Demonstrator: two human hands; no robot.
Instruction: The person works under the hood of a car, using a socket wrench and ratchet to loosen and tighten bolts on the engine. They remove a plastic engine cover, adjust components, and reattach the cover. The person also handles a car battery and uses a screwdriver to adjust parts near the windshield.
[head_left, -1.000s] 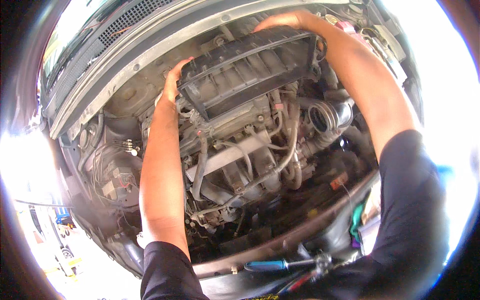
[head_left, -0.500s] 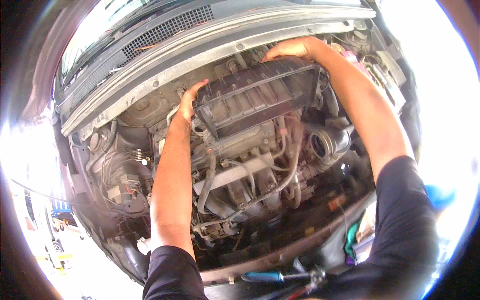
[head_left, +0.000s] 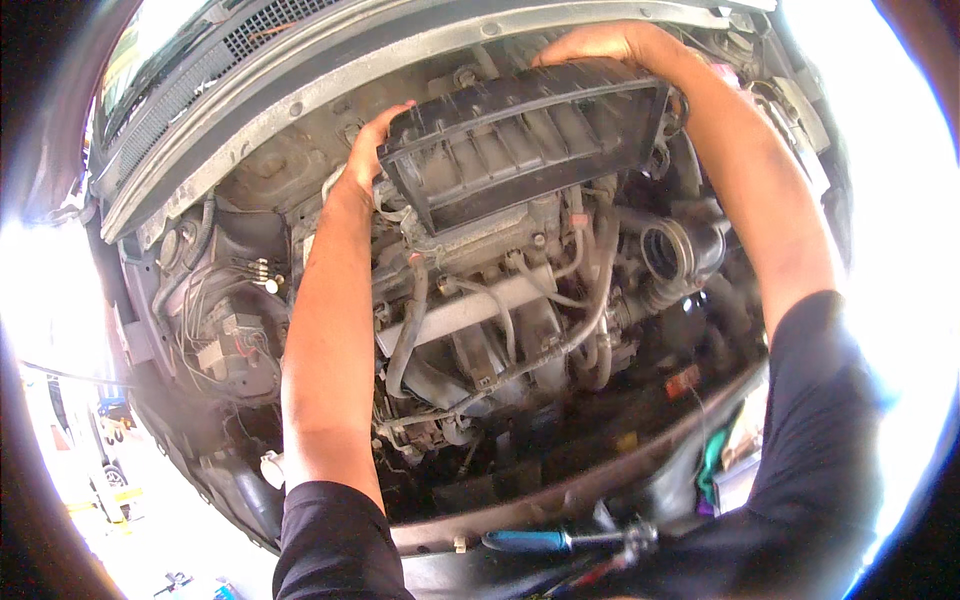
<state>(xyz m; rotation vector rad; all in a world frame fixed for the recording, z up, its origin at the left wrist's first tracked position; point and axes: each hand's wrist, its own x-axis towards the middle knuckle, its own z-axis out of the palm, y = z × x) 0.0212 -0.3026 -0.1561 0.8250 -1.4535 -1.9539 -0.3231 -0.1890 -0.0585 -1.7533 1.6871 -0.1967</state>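
Observation:
A black plastic air filter housing (head_left: 520, 145), rectangular and ribbed inside, sits tilted over the top rear of the engine, its open side facing me. At its left end, my left hand (head_left: 371, 145) grips the edge, the thumb showing at the upper corner. My right hand (head_left: 605, 43) is wrapped over its rear right top edge, fingertips hidden behind it. Below the housing's right end gapes the round mouth of a dark intake hose (head_left: 683, 248). Beneath the housing, the engine (head_left: 500, 310) shows hoses and a pale metal rail.
A blue-handled tool (head_left: 527, 541) with a metal shaft lies along the front edge of the engine bay. The metal cowl edge (head_left: 390, 72) runs close behind the housing. Wiring and a connector block (head_left: 238, 345) are on the left. A green cloth (head_left: 711, 462) lies at front right.
The view has shifted, so the engine bay sits higher in the picture. Both hands keep their hold on the housing, which has hardly moved against the engine.

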